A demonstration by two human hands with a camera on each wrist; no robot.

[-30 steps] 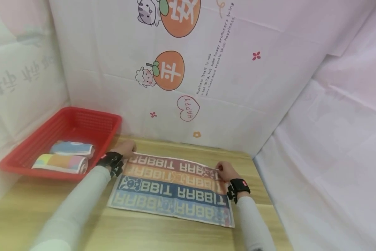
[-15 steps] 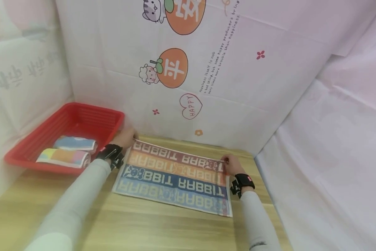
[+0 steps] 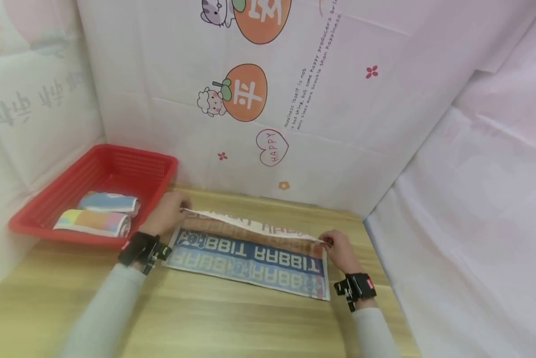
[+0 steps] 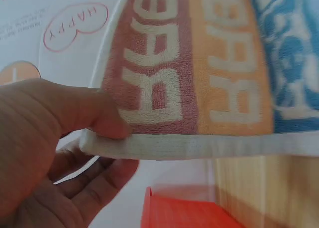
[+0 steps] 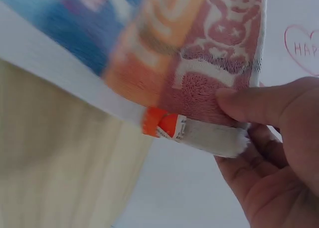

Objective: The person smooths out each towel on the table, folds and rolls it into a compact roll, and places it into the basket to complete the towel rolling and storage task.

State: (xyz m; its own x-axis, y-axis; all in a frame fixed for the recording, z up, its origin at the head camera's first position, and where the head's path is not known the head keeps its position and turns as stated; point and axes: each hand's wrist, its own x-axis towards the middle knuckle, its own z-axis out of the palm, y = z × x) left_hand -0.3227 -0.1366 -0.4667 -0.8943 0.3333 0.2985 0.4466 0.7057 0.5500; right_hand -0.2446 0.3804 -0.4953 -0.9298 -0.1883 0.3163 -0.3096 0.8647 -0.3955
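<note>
A striped towel (image 3: 250, 256) with rows of lettering lies on the table, its far edge raised and bending over toward the near side. At the towel's far left corner my left hand (image 3: 169, 211) pinches the white hem between thumb and fingers; the left wrist view shows the red and orange stripes of the towel (image 4: 164, 78) close up. My right hand (image 3: 341, 251) pinches the far right corner. In the right wrist view, a small orange label (image 5: 162, 123) sticks out from the hem near that thumb. The towel's near edge rests flat on the wood.
A red plastic basket (image 3: 35, 231) stands at the left, beside my left forearm. Inside it lie two rolled towels, one blue (image 3: 109, 202) and one multicoloured (image 3: 93, 222). A printed white cloth (image 3: 321, 164) hangs behind the wooden table (image 3: 232, 323), with more white cloth at both sides.
Both hands have lifted the towel's far edge, and it now folds over toward the near side, covering part of the red and orange stripes. The basket and the rolled towels stay put.
</note>
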